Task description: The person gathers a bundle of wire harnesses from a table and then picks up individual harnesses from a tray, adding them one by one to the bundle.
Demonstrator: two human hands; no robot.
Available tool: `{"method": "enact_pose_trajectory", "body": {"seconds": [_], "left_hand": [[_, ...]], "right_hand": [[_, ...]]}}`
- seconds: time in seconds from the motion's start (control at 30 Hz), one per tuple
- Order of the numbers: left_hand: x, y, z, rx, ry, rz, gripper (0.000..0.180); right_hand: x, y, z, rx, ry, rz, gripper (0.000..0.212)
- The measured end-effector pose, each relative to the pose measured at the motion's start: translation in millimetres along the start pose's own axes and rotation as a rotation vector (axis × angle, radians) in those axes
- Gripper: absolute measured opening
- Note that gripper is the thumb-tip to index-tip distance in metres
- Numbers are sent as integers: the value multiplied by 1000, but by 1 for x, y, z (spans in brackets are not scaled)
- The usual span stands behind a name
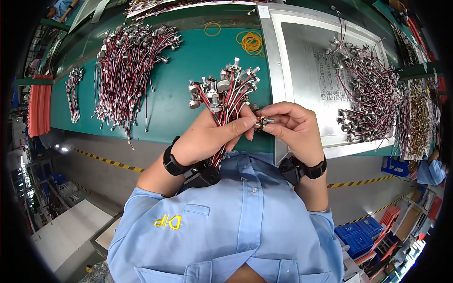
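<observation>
My left hand point(218, 134) is closed round a bundle of wired potentiometers point(224, 89), their metal bodies and shafts pointing up and away from me. Red, white and dark leads run down through the fist and hang below it. Close beside it, my right hand point(295, 127) pinches a single potentiometer point(265, 121) between thumb and fingers. The left thumb tip reaches to this part and seems to touch it. Any leads on that single piece are mostly hidden by the fingers.
On the green bench point(184, 61) lie a large pile of wired potentiometers point(130, 70), a small bunch point(73, 94) and yellow rubber bands point(251, 43). A metal-framed tray point(302, 61) at right carries another tangled heap point(368, 89). Orange-red trays point(40, 106) stand at far left.
</observation>
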State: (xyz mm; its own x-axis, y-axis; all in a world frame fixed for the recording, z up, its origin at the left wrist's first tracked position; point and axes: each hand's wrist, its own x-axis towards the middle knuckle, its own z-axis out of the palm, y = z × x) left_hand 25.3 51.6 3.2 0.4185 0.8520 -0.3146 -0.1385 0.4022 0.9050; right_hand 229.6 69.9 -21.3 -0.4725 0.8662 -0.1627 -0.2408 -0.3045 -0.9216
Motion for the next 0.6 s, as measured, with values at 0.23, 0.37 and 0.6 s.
{"method": "enact_pose_trajectory", "body": {"seconds": [0.23, 0.37, 0.6], "left_hand": [[1, 4, 0, 71, 15, -22, 16], [1, 3, -1, 77, 9, -21, 16], [4, 0, 0, -50, 16, 101, 18]], "right_hand": [[1, 3, -1, -120, 16, -266, 20], [1, 3, -4, -377, 26, -450, 18], [-16, -22, -9, -609, -177, -374, 20]]}}
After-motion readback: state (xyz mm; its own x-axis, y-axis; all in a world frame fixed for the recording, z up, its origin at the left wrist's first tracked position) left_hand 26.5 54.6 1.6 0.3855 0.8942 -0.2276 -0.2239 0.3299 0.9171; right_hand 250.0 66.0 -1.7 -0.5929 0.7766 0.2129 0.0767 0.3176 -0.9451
